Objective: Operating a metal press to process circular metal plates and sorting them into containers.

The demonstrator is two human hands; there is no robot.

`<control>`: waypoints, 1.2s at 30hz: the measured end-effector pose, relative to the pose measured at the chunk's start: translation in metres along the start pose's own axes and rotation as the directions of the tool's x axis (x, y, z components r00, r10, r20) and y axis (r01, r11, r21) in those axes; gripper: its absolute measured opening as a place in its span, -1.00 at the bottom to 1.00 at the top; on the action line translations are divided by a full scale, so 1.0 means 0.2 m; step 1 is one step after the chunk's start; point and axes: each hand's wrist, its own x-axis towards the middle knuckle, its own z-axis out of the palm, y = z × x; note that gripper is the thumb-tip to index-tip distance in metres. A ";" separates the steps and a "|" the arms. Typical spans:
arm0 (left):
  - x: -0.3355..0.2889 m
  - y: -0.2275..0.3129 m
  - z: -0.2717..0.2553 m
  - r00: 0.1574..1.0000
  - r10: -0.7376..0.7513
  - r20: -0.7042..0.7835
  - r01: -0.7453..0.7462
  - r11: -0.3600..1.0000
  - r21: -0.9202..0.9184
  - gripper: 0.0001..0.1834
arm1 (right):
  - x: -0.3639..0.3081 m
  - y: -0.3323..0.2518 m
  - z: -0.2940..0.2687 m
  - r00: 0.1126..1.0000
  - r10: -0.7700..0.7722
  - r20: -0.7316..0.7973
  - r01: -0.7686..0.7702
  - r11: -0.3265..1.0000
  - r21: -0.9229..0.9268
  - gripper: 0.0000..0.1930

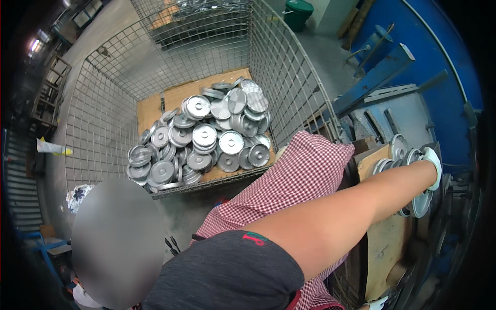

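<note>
My left arm, in a short dark grey sleeve, stretches across to the right. Its white-gloved left hand (435, 164) is at the far edge of a group of round silvery metal discs (398, 146) on a worn board (385, 253). The forearm covers part of these discs, and the fingers are too hidden to show a grip. One disc (422, 204) hangs or leans just below the wrist. At the bottom edge, beside the board, a small bit of my white-gloved right hand (378, 304) shows; its fingers are mostly cut off. A red-and-white checked cloth (294, 175) lies behind my arm.
A wire mesh cage (289, 62) holds a heap of similar discs (204, 135) on a cardboard-coloured base. Another person (85, 297) is close at lower left. A blue metal bar (377, 77) juts beside the cage; a green bucket (298, 14) stands behind.
</note>
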 end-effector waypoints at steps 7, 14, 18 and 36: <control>-0.15 0.00 -0.08 0.998 -0.058 -0.020 0.056 0.996 -0.072 -0.54 | 0.02 -0.06 0.01 0.997 0.013 0.082 -0.020 0.996 0.085 -0.41; -0.20 0.02 -0.14 0.998 -0.049 0.043 0.054 0.992 -0.114 -0.45 | -0.18 -0.32 -0.30 0.895 0.350 0.276 -0.444 0.756 0.481 -0.38; -0.19 0.05 -0.17 0.991 -0.122 0.056 0.125 0.990 -0.059 -0.26 | -0.20 -0.44 -0.45 0.845 0.482 0.231 -0.534 0.754 0.382 -0.35; -0.16 0.08 -0.14 0.994 -0.111 -0.001 0.111 0.991 0.069 -0.27 | -0.20 -0.47 -0.43 0.890 0.442 0.110 -0.451 0.821 0.351 -0.46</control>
